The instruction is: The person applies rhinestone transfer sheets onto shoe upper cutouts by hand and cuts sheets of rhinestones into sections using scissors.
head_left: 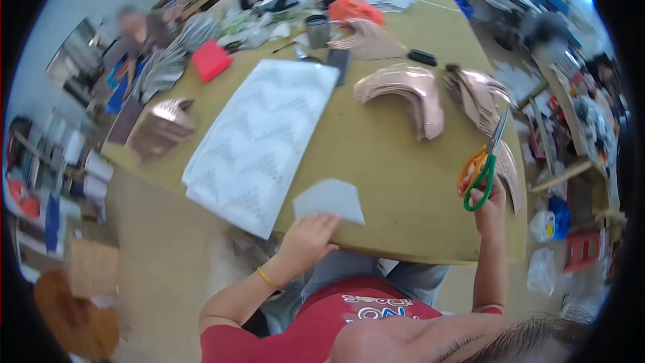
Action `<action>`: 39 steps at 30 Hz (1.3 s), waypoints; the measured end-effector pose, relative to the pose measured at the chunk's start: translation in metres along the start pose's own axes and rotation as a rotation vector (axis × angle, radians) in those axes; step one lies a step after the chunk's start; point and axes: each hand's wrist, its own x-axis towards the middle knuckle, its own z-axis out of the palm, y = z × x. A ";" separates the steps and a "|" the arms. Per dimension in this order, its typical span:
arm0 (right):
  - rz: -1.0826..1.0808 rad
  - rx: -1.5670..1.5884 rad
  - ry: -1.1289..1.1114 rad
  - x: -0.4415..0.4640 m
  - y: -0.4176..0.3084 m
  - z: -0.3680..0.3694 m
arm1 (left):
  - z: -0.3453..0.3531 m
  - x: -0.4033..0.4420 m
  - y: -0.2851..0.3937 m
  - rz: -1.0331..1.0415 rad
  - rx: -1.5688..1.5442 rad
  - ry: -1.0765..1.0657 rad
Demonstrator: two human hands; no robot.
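My right hand (492, 203) grips a pair of scissors (489, 165) with one orange and one green handle loop; the blades point up and away over the table's right side. At the near table edge, my left hand (310, 236) has its fingers closed on the lower edge of a small white cut piece (329, 200). Just beyond lies a long white sheet (262, 134) with rows of grey printed marks, its near corner overhanging the edge. Shiny rose-gold curved pieces lie in a stack (406, 91) ahead and in another pile (480, 97) beside the scissors.
More rose-gold pieces (161, 131) lie at the left and others (369, 40) farther back. A red item (211, 60), a dark cup (316, 31) and a black object (422, 58) stand around the table (403, 188). Another person (138, 37) sits at the far left.
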 end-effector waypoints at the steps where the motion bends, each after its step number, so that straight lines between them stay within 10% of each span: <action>1: 0.033 0.058 -0.035 0.001 0.000 0.016 | 0.002 -0.012 -0.002 0.063 0.012 0.059; 9: 0.241 0.229 -0.265 0.002 0.019 0.092 | -0.016 -0.125 -0.012 -0.113 -0.269 -0.070; 15: 0.258 0.243 -0.305 0.012 0.022 0.127 | -0.057 -0.154 -0.112 -1.252 -0.991 0.706; 18: 0.265 0.003 -0.315 0.020 0.026 0.136 | -0.069 -0.145 -0.144 -1.321 -1.296 0.743; 24: -0.417 -1.132 -0.349 0.015 0.049 0.115 | -0.068 -0.139 -0.174 -1.248 -1.152 0.735; 39: -0.297 -1.411 -0.275 0.067 0.062 0.081 | -0.086 -0.117 -0.240 -1.169 -1.324 0.826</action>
